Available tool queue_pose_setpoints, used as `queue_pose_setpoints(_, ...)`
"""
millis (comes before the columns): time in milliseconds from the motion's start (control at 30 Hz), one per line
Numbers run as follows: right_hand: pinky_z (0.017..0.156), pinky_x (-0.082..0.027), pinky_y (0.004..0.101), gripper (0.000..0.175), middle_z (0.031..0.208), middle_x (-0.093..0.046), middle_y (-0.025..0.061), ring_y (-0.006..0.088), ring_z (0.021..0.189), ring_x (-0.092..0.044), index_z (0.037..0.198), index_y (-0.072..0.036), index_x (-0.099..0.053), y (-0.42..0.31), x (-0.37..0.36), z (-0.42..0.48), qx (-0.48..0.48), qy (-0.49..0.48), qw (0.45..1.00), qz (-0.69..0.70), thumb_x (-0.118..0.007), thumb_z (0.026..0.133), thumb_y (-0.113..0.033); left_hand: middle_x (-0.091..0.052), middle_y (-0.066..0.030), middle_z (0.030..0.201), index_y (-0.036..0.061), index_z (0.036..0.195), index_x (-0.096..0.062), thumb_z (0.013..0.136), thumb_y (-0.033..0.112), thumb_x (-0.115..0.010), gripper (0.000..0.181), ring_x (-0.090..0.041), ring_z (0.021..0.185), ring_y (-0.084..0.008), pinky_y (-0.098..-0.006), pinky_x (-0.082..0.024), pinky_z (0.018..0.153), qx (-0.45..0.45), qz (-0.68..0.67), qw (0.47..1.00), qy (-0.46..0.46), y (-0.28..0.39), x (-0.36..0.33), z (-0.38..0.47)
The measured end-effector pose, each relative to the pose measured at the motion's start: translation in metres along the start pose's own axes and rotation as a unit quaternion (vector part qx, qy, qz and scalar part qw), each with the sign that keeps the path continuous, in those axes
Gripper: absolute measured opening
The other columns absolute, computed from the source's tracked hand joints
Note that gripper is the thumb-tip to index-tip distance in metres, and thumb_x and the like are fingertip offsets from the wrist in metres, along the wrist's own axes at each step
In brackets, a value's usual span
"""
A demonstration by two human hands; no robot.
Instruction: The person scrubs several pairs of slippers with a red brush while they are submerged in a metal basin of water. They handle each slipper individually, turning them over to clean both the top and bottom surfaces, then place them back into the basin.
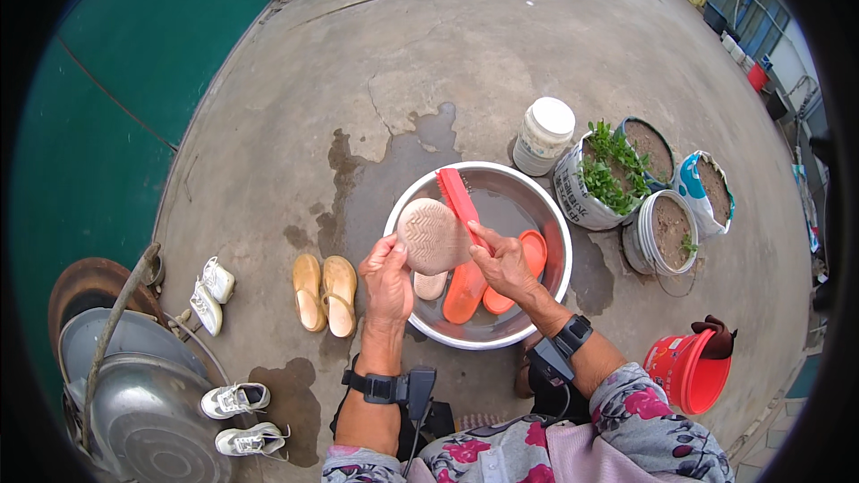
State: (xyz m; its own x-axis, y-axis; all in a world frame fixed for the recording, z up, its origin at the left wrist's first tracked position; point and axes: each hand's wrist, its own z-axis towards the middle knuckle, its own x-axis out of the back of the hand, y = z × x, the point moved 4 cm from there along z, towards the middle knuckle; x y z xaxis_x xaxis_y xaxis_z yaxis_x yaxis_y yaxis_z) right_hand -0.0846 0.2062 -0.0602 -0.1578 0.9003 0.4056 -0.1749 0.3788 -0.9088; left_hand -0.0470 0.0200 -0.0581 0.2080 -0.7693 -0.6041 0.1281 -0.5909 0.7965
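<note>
My left hand [389, 278] grips the edge of a beige shoe [433, 235], its zigzag-patterned sole turned up. In my right hand [503, 265] is the handle of a red scrubbing brush [458, 196]. The brush crosses the sole's right edge; whether the bristles touch it I cannot tell. Both hands are over a round metal basin [569, 241] with some water in it. Orange slippers [464, 294] lie inside, and a second beige piece of footwear [429, 286] is partly hidden below the held one.
Tan shoes [323, 292] stand left of the basin, with white shoes [213, 295] and white-grey sneakers [249, 419] farther left. A lidded white tub [543, 134], a sack of green plants [590, 194] and a soil bucket [661, 235] sit at right. A red bucket [684, 369] stands nearer me.
</note>
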Motion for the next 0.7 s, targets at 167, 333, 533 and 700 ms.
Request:
queue_pose_setpoints(167,0.059,-0.048,0.0297,0.04,0.074,-0.062,0.0182,0.0182,0.064,-0.061,0.119,0.007,-0.055,-0.017,-0.007,-0.003,0.052,0.015,0.998,0.034,-0.058,0.081,-0.007,-0.06,-0.0083,0.102,-0.0026,0.102,-0.055,0.085,0.006,-0.055,0.019,-0.055,0.097,-0.0161,-0.0372,-0.042,0.093,0.045,-0.006,0.999,-0.002,0.004,-0.006,-0.003)
queue_pose_setpoints(333,0.058,-0.048,0.0318,0.043,0.075,-0.062,0.0192,0.0197,0.064,-0.062,0.122,0.006,-0.053,-0.042,-0.008,-0.013,0.071,-0.014,0.996,0.048,-0.057,0.081,-0.005,-0.06,-0.0054,0.1,-0.0006,0.097,-0.057,0.083,0.002,-0.058,0.015,-0.054,0.093,-0.0115,-0.0289,-0.043,0.087,-0.01,0.111,0.993,0.027,0.004,-0.012,-0.006)
queue_pose_setpoints(533,0.057,-0.049,0.0368,0.05,0.071,-0.058,0.0177,0.03,0.063,-0.061,0.127,-0.003,-0.051,-0.076,-0.027,-0.034,0.19,-0.105,0.975,0.055,-0.059,0.078,-0.003,-0.063,-0.0023,0.094,-0.0011,0.102,-0.062,0.084,0.001,-0.061,0.019,-0.056,0.083,-0.0076,-0.0232,-0.047,0.075,-0.074,0.245,0.966,0.039,0.008,-0.013,-0.006)
queue_pose_setpoints(700,0.057,-0.048,0.0367,0.045,0.069,-0.059,0.0183,0.0293,0.061,-0.061,0.123,-0.002,-0.054,-0.05,-0.013,-0.017,0.169,-0.021,0.985,0.004,-0.059,0.078,-0.004,-0.063,-0.0073,0.103,-0.0029,0.099,-0.062,0.082,-0.001,-0.061,0.017,-0.058,0.092,-0.0128,-0.0271,-0.046,0.084,-0.016,0.216,0.976,0.035,0.008,-0.013,-0.006)
